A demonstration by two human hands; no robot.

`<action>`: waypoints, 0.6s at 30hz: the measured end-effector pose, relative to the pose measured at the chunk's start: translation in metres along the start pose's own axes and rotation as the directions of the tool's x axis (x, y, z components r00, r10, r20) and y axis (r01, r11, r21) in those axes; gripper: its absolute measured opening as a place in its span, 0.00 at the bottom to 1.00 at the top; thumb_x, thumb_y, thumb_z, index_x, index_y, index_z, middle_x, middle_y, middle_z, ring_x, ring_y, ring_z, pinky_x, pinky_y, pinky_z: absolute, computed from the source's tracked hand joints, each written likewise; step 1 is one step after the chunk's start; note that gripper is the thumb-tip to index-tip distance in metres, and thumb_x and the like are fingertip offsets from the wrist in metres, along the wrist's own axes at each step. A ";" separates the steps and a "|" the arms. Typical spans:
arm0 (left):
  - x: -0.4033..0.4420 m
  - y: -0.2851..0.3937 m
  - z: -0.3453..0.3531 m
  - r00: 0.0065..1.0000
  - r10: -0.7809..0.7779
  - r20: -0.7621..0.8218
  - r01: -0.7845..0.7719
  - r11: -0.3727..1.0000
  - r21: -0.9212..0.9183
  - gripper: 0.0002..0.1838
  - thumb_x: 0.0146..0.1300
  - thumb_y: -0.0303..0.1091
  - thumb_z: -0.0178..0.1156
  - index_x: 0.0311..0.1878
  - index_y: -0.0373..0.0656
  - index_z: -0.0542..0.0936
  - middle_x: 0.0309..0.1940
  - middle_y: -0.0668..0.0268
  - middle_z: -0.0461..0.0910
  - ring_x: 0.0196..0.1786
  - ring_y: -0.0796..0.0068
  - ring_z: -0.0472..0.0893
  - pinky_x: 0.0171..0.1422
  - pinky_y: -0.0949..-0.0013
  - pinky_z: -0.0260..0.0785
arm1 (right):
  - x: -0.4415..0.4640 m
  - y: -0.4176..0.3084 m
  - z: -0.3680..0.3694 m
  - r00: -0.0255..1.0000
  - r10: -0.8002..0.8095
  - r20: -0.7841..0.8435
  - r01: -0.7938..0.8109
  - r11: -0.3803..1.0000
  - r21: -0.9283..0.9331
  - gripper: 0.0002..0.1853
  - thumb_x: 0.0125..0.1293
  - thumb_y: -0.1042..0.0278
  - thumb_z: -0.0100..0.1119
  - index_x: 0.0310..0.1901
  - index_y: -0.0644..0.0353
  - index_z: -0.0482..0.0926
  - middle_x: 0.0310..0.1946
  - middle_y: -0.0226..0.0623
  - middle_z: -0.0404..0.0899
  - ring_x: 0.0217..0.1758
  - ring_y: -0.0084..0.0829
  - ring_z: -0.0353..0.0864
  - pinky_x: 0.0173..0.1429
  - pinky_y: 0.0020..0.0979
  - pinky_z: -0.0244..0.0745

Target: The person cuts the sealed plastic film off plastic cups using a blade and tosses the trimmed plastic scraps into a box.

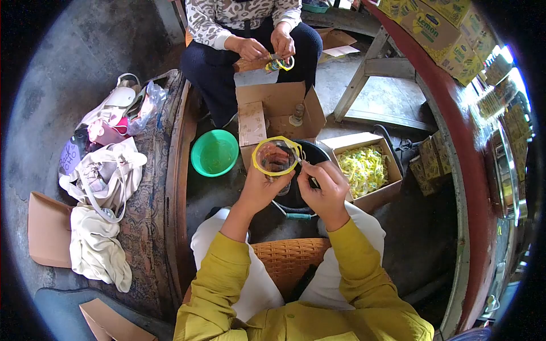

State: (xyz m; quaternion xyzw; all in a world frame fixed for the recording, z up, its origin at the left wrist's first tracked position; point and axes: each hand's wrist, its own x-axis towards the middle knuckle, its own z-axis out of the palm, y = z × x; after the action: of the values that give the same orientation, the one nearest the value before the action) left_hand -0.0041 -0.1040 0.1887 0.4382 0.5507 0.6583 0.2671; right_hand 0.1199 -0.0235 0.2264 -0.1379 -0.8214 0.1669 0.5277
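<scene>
My left hand (259, 184) is wrapped round a clear cup (276, 157) with a yellow rim; something reddish-brown shows inside or through it. At the cup's right edge, my right hand (325, 184) pinches a thin, light-coloured tool (297, 156) whose tip meets the yellow rim. Both hands are above a black bucket (293, 199) with a green handle grip. Just right of the bucket is a cardboard box (376, 192) full of yellow and clear plastic scraps (362, 169).
Across from me, a seated person works on a yellow-rimmed item (280, 63). An open carton (290, 94) holding a glass stands between us. A green basin (215, 153) lies left, beside a patterned bench (138, 238) with bags. A red table edge (463, 142) curves along the right.
</scene>
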 end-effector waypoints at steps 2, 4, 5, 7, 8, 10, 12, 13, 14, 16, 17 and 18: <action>0.000 0.000 0.001 1.000 0.011 0.012 -0.010 1.000 -0.006 0.31 0.48 0.22 0.64 0.54 0.38 0.61 0.45 0.62 0.70 0.49 0.74 0.72 0.50 0.71 0.68 | -0.001 0.001 0.001 1.000 0.000 -0.002 0.000 1.000 -0.010 0.10 0.40 0.85 0.62 0.29 0.63 0.78 0.19 0.37 0.73 0.21 0.33 0.74 0.24 0.26 0.69; -0.001 0.003 0.004 0.999 0.032 0.032 -0.031 0.999 -0.016 0.30 0.48 0.21 0.64 0.54 0.39 0.61 0.45 0.63 0.69 0.49 0.74 0.72 0.51 0.71 0.68 | -0.001 0.003 0.000 1.000 0.005 0.003 -0.005 1.000 -0.014 0.10 0.41 0.84 0.61 0.30 0.64 0.78 0.19 0.37 0.71 0.21 0.34 0.73 0.25 0.29 0.69; -0.001 0.003 0.005 0.999 0.016 0.035 -0.015 0.999 -0.035 0.30 0.49 0.21 0.64 0.54 0.39 0.61 0.45 0.63 0.69 0.49 0.74 0.72 0.51 0.71 0.68 | -0.001 0.004 0.000 0.999 0.040 -0.005 -0.040 0.999 0.013 0.10 0.42 0.83 0.61 0.30 0.64 0.78 0.19 0.37 0.72 0.21 0.34 0.73 0.25 0.28 0.69; -0.002 0.002 0.006 0.999 -0.018 0.040 0.021 0.997 -0.073 0.30 0.49 0.21 0.64 0.54 0.39 0.60 0.45 0.63 0.69 0.49 0.74 0.72 0.51 0.71 0.68 | -0.002 0.005 0.001 0.993 0.114 -0.017 -0.112 0.991 0.071 0.09 0.42 0.83 0.62 0.29 0.65 0.78 0.19 0.38 0.73 0.21 0.33 0.74 0.25 0.27 0.69; -0.003 0.003 0.007 0.999 -0.018 0.026 0.020 0.997 -0.078 0.30 0.49 0.21 0.63 0.54 0.39 0.60 0.45 0.63 0.69 0.49 0.74 0.72 0.51 0.71 0.68 | -0.002 0.004 0.000 0.986 0.169 -0.015 -0.166 0.979 0.122 0.09 0.43 0.83 0.62 0.29 0.65 0.78 0.19 0.38 0.73 0.21 0.33 0.74 0.25 0.26 0.70; -0.002 0.006 0.008 1.000 -0.014 -0.002 0.013 0.996 -0.089 0.29 0.50 0.21 0.63 0.54 0.39 0.60 0.45 0.63 0.69 0.49 0.74 0.72 0.51 0.71 0.68 | 0.001 0.000 -0.002 0.962 0.273 -0.005 -0.265 0.938 0.222 0.08 0.43 0.82 0.62 0.28 0.65 0.77 0.20 0.38 0.74 0.20 0.32 0.75 0.24 0.25 0.70; -0.001 0.004 0.007 1.000 -0.007 0.004 0.007 0.997 -0.079 0.30 0.49 0.21 0.63 0.54 0.39 0.60 0.46 0.62 0.69 0.49 0.74 0.72 0.51 0.71 0.68 | 0.000 0.000 -0.002 0.976 0.217 -0.011 -0.211 0.958 0.197 0.08 0.44 0.82 0.62 0.28 0.64 0.78 0.20 0.38 0.75 0.20 0.30 0.75 0.24 0.24 0.69; -0.001 0.004 0.007 1.000 -0.004 0.008 0.005 0.997 -0.074 0.30 0.49 0.21 0.63 0.54 0.39 0.60 0.46 0.62 0.69 0.49 0.73 0.72 0.52 0.71 0.67 | -0.001 0.001 -0.001 0.982 0.189 -0.013 -0.183 0.966 0.184 0.07 0.44 0.82 0.62 0.28 0.64 0.78 0.20 0.37 0.75 0.20 0.29 0.76 0.24 0.24 0.69; -0.001 0.006 0.006 1.000 -0.012 0.021 0.013 0.998 -0.066 0.30 0.50 0.21 0.63 0.55 0.39 0.60 0.47 0.62 0.68 0.50 0.73 0.71 0.53 0.71 0.67 | -0.001 0.001 0.000 0.986 0.163 -0.027 -0.157 0.974 0.164 0.07 0.44 0.82 0.63 0.28 0.64 0.78 0.19 0.37 0.75 0.20 0.28 0.75 0.24 0.24 0.69; -0.002 0.010 0.004 0.998 -0.031 0.049 0.033 0.998 -0.048 0.30 0.51 0.22 0.62 0.56 0.39 0.59 0.48 0.62 0.68 0.51 0.73 0.70 0.54 0.70 0.65 | -0.001 0.001 0.003 0.992 0.115 -0.053 -0.108 0.987 0.121 0.07 0.44 0.82 0.63 0.27 0.64 0.78 0.19 0.36 0.75 0.19 0.27 0.75 0.24 0.23 0.69; -0.003 0.008 0.004 0.998 -0.011 0.061 0.016 0.997 -0.078 0.30 0.53 0.23 0.61 0.57 0.39 0.58 0.49 0.62 0.68 0.52 0.73 0.70 0.56 0.70 0.64 | -0.002 0.002 0.003 0.993 0.102 -0.054 -0.096 0.990 0.102 0.07 0.44 0.82 0.63 0.27 0.64 0.78 0.19 0.36 0.74 0.19 0.27 0.75 0.24 0.23 0.69; -0.004 0.005 0.003 0.997 0.010 0.072 -0.002 0.994 -0.110 0.29 0.54 0.24 0.60 0.57 0.39 0.58 0.49 0.62 0.67 0.53 0.73 0.69 0.57 0.70 0.63 | -0.002 0.003 0.002 0.995 0.088 -0.054 -0.083 0.993 0.083 0.07 0.44 0.82 0.63 0.27 0.64 0.78 0.19 0.36 0.74 0.19 0.26 0.75 0.23 0.23 0.69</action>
State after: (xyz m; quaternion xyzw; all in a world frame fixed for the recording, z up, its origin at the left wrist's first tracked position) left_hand 0.0010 -0.1070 0.1925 0.4480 0.5023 0.6721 0.3087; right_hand 0.1190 -0.0219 0.2227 -0.1562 -0.7918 0.2185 0.5485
